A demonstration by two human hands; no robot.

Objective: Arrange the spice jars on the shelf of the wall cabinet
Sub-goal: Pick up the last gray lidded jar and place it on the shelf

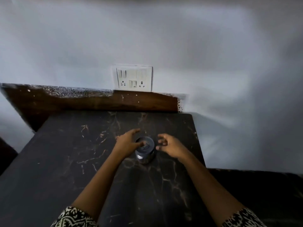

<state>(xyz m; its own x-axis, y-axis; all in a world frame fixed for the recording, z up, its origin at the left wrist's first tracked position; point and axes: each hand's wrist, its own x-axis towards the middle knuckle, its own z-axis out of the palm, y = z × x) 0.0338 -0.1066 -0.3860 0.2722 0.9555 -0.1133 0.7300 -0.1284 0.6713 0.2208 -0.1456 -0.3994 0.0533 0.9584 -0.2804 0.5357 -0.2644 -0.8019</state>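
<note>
Dark marble table [65,161] carries our jar [145,153] upright, midway toward its far edge. Our left hand [127,141] spreads over it, thumb on the lid [150,145]; our right hand [170,145] hovers beside, loosely curled, empty, flanking it, we judge, to lift.

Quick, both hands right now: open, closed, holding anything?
Left hand: open, thumb touching the top of the spice jar.
Right hand: open, fingers loosely curled beside the jar, holding nothing.

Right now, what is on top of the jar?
A dark lid, with the thumb of the left hand over it. The lid hides what the jar holds.
</note>
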